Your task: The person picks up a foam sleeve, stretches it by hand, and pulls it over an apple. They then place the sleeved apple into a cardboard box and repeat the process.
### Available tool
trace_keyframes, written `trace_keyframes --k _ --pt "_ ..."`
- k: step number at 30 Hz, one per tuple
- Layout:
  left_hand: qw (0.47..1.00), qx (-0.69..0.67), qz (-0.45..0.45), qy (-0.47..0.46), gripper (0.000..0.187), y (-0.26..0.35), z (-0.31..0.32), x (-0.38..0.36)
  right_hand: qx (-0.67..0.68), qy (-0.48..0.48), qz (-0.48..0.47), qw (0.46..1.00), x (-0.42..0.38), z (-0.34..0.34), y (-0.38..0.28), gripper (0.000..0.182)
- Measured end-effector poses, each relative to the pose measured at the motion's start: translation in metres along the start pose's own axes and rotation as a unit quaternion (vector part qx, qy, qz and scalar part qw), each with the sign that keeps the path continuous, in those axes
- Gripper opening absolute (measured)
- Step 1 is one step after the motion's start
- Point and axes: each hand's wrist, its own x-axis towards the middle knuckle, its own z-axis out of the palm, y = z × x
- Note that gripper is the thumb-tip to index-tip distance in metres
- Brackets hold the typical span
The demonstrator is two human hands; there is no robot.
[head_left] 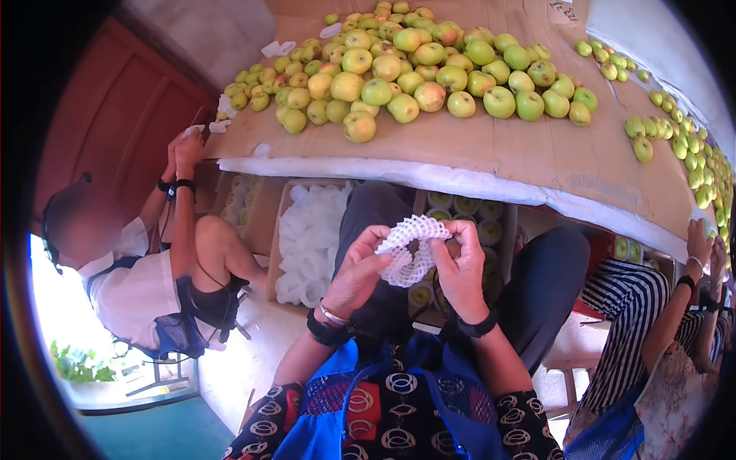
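Between my two hands is a white foam net sleeve (415, 250), stretched open into a ring above my lap. My left hand (359, 270) pinches its left side with thumb and fingers. On the right side, my right hand (462, 270) grips the rim, thumb towards the middle. No apple shows inside the ring. Beneath my hands, between my knees, stands a box of apples (491, 232) in white net sleeves, partly hidden by my hands and legs. Left of it, a carton (282, 230) is full of loose white foam sleeves (310, 239).
A large heap of green-yellow apples (429, 69) lies on the cardboard-covered table (529, 153) ahead. More apples (694, 157) lie at the far right. A person (146, 261) sits at left handling a foam sleeve; another person (659, 337) sits at right. A red door (115, 100) is at left.
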Motion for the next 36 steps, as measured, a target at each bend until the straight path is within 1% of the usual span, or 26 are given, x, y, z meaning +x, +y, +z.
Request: trace_keyframes --k 4,6,7,8,9,10,11,12,13,14,15,16,18,19,21,22,24,25,26,27,28,29,30,32,34,36 --pt "0.996 -0.073 -0.016 -0.043 0.033 0.003 -0.008 -0.003 0.016 -0.028 0.018 0.999 0.001 0.004 0.001 0.016" --pt "0.993 0.089 -0.071 -0.021 0.030 0.002 -0.010 -0.002 0.012 -0.031 0.036 0.999 0.001 0.003 0.003 0.017" --pt "0.993 0.088 -0.071 -0.021 0.030 -0.001 -0.010 -0.002 -0.076 -0.013 -0.029 0.997 0.002 0.002 0.006 0.017" --pt "0.992 0.117 -0.011 0.035 0.028 -0.005 -0.010 -0.001 -0.163 0.006 -0.094 0.982 0.004 0.002 0.008 0.018" --pt "0.984 0.145 0.047 0.090 0.026 -0.007 -0.011 0.000 -0.162 0.008 -0.093 0.982 0.006 0.000 0.008 0.018" --pt "0.984 0.145 0.045 0.091 0.026 -0.009 -0.016 0.000 -0.149 0.004 -0.051 0.988 0.006 -0.003 0.007 0.018" --pt "0.927 0.333 0.099 0.138 0.025 -0.011 -0.024 -0.001 -0.135 -0.002 -0.008 0.991 0.006 -0.005 0.005 0.018" --pt "0.830 0.506 0.150 0.178 0.024 -0.009 -0.023 -0.001 -0.132 -0.001 -0.003 0.991 0.005 -0.004 0.001 0.016" --pt "0.830 0.506 0.150 0.178 0.024 -0.009 -0.020 0.000 -0.132 -0.001 -0.004 0.991 0.003 -0.001 0.000 0.016" --pt "0.755 0.580 0.235 0.197 0.022 -0.008 -0.015 0.000 -0.129 -0.014 -0.078 0.988 0.002 0.003 -0.002 0.015" --pt "0.665 0.643 0.315 0.214 0.020 -0.007 -0.010 0.001 -0.125 -0.028 -0.152 0.980 0.001 0.006 -0.003 0.015" --pt "0.664 0.642 0.316 0.216 0.020 -0.007 -0.010 0.003 -0.138 -0.036 -0.191 0.971 0.000 0.007 -0.001 0.016" --pt "0.639 0.653 0.328 0.240 0.016 -0.006 -0.010 0.006 -0.149 -0.046 -0.207 0.966 -0.004 0.010 -0.001 0.018" --pt "0.639 0.654 0.327 0.239 0.016 -0.007 -0.010 0.007 -0.161 -0.054 -0.220 0.960 -0.007 0.012 0.000 0.019" --pt "0.672 0.623 0.313 0.249 0.014 -0.007 -0.008 0.009 -0.167 -0.046 -0.226 0.959 -0.009 0.013 -0.001 0.022" --pt "0.672 0.623 0.314 0.249 0.014 -0.008 -0.008 0.010 -0.186 -0.044 -0.228 0.955 -0.008 0.014 -0.005 0.025" --pt "0.711 0.576 0.277 0.293 0.016 -0.011 -0.011 0.009 -0.202 -0.042 -0.228 0.952 -0.010 0.018 -0.013 0.028" --pt "0.711 0.576 0.277 0.294 0.016 -0.012 -0.013 0.010 -0.161 -0.044 -0.168 0.971 -0.012 0.022 -0.017 0.032" --pt "0.713 0.562 0.304 0.289 0.016 -0.014 -0.015 0.011 -0.120 -0.045 -0.108 0.986 -0.012 0.023 -0.019 0.035" --pt "0.714 0.548 0.330 0.284 0.015 -0.015 -0.016 0.012 -0.121 -0.044 -0.107 0.986 -0.012 0.021 -0.015 0.035" --pt "0.715 0.548 0.329 0.283 0.015 -0.016 -0.015 0.013 -0.117 -0.087 -0.084 0.986 -0.012 0.018 -0.008 0.037" --pt "0.696 0.553 0.362 0.279 0.015 -0.016 -0.015 0.015 -0.113 -0.130 -0.060 0.983 -0.012 0.017 -0.004 0.040" --pt "0.676 0.558 0.395 0.275 0.015 -0.016 -0.015 0.016 -0.112 -0.129 -0.060 0.983 -0.012 0.017 -0.005 0.040" --pt "0.689 0.541 0.395 0.277 0.015 -0.014 -0.017 0.018 -0.115 -0.165 0.019 0.979 -0.015 0.020 -0.008 0.035" --pt "0.702 0.523 0.394 0.280 0.015 -0.013 -0.017 0.017 -0.128 -0.172 0.003 0.977 -0.016 0.021 -0.008 0.032" --pt "0.685 0.572 0.345 0.292 0.016 -0.011 -0.017 0.013 -0.140 -0.178 -0.013 0.974 -0.017 0.022 -0.006 0.030"
